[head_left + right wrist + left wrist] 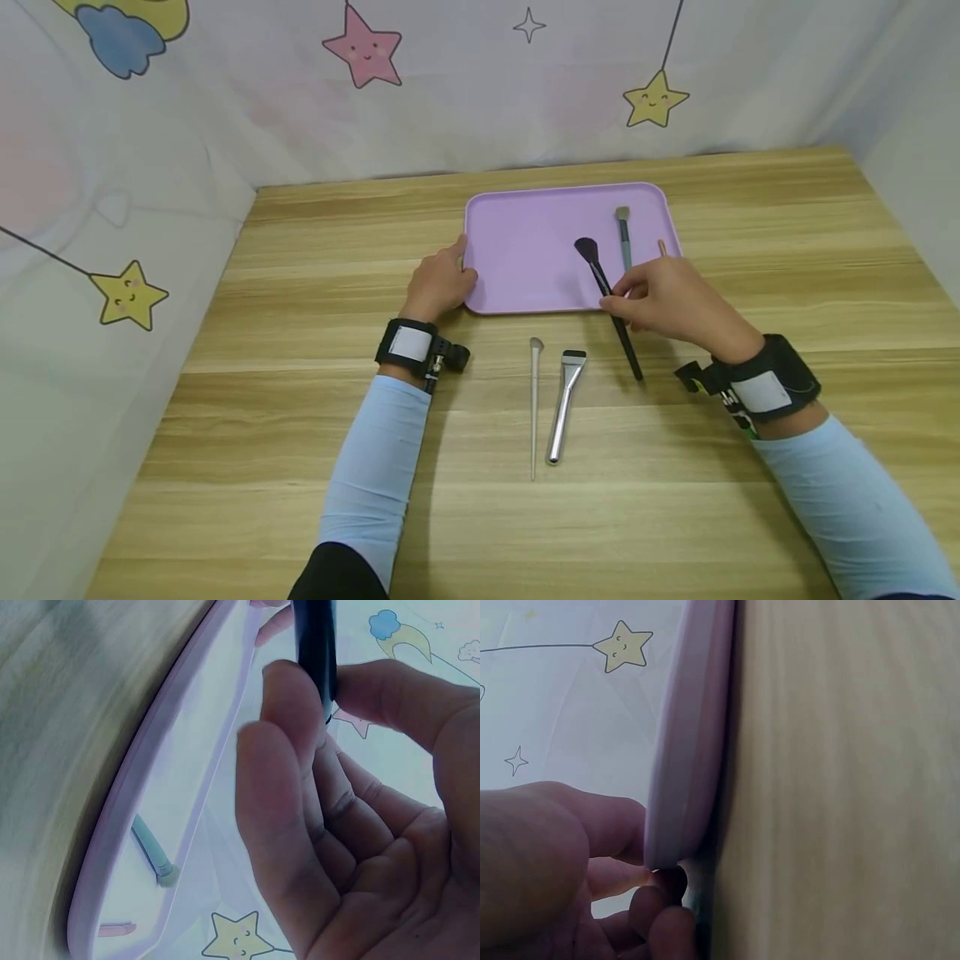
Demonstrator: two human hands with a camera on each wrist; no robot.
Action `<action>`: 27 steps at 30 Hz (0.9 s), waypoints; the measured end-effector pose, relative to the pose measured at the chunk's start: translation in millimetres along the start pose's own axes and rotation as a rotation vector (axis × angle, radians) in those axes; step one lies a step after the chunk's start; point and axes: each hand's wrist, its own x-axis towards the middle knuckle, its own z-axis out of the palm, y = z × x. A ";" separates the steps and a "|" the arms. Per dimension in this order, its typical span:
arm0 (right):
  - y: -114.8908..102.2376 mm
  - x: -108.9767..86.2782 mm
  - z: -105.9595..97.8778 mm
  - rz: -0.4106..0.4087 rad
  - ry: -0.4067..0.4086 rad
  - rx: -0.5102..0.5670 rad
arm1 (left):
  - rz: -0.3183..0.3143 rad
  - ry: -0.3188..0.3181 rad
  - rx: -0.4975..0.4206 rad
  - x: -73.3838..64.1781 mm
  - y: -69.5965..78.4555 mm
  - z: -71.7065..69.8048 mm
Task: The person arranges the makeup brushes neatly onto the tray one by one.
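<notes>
My right hand (663,300) pinches a black makeup brush (622,333) by its handle, between thumb and fingers. The brush is tilted over the near edge of a lilac tray (525,250), its dark bristles pointing away from me. In the right wrist view the black handle (315,645) shows between the thumb and fingertips. My left hand (438,285) grips the tray's left rim, thumb over the edge; in the left wrist view other fingers (671,930) are at the tray's underside. A green-handled brush (624,233) lies in the tray's right part.
Closer to me on the wooden table (300,433) lie a thin pale brush (534,408) and a silver flat brush (566,408), side by side. The tip of a pinkish-brown handle (662,247) shows behind the right hand. A printed cloth (465,108) hangs behind the table.
</notes>
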 end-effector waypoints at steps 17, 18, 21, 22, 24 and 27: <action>-3.6 12.4 0.1 0.054 0.065 0.023 | 0.005 0.005 0.003 -0.8 -0.8 -1.2; -4.2 12.8 -0.1 0.053 0.070 0.022 | 0.005 0.006 0.006 -1.0 -0.9 -1.6; -5.4 14.2 -0.2 0.065 0.086 0.028 | 0.003 0.005 0.011 -1.0 -1.2 -2.2; -5.8 14.5 0.2 0.071 0.090 0.034 | 0.001 0.005 0.012 -0.8 -1.5 -2.2; -5.7 15.0 0.8 0.086 0.097 0.049 | 0.001 0.005 0.007 -0.7 -1.8 -1.6; -4.4 16.1 2.0 0.105 0.100 0.071 | 0.006 0.007 0.006 -0.3 -1.8 -0.6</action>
